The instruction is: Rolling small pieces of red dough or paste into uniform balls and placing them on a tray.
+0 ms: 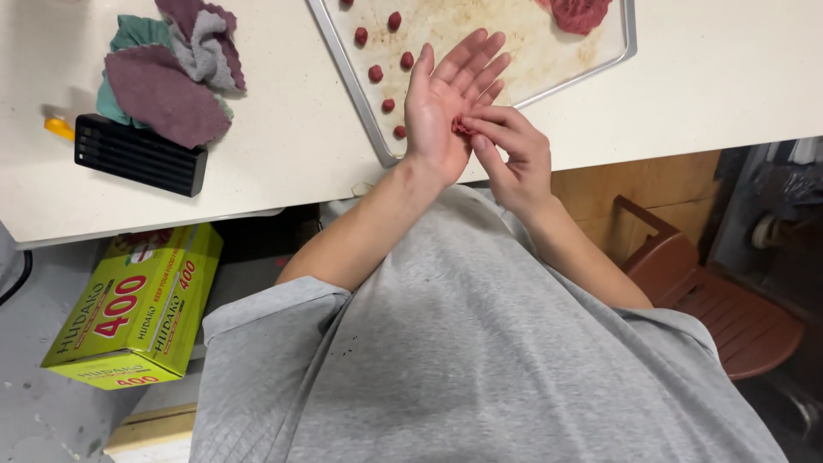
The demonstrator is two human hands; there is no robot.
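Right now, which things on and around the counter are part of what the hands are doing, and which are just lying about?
In use: left hand, open, palm up; right hand pressing a bit of red mince on it; tray; meatballs; mince heap.

Lying about: cloths; black block; yellow-green box; brown stool.

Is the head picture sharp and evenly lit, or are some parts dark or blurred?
Head view: the counter is bright and evenly lit, the left hand and meat balls are sharp; the lower right by the brown chair is dark; the tray rim glints slightly.
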